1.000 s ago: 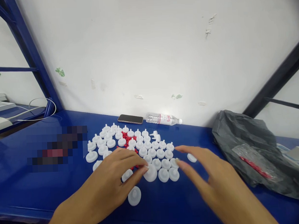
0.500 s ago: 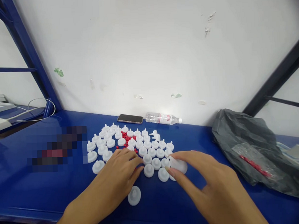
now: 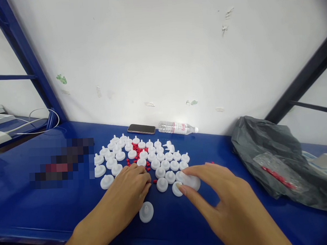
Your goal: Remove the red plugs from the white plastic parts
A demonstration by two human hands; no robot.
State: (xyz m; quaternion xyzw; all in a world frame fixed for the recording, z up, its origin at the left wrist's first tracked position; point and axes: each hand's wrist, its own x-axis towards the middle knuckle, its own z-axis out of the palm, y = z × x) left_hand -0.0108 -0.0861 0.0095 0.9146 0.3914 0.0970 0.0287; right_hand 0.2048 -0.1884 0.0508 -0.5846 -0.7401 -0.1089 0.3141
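My right hand (image 3: 222, 199) curves its thumb and forefinger round a white disc-shaped nozzle cap (image 3: 192, 182), which is partly hidden by the fingers and tilted above its neighbours. Below the thumb tip lies another white cap (image 3: 177, 189). My left hand (image 3: 132, 184) rests at the near side of the group with its fingers drawn together; whatever they hold is hidden. Just right of its fingertips is a small red piece (image 3: 155, 181). A single white cap (image 3: 146, 212) lies nearer to me, apart from the others. Several small red pieces (image 3: 137, 151) are heaped among the caps.
Against the wall lie a phone (image 3: 141, 129) and a plastic bottle (image 3: 177, 127) on its side. A dark plastic bag (image 3: 263, 140) is at the right, with a clear bag of red pieces (image 3: 278, 177) on it. The blue table (image 3: 62, 211) has a blurred patch at left.
My right hand has shifted slightly left with the white nozzle cap. My left hand has drawn back a little to the left, uncovering a small red piece beside its fingertips.
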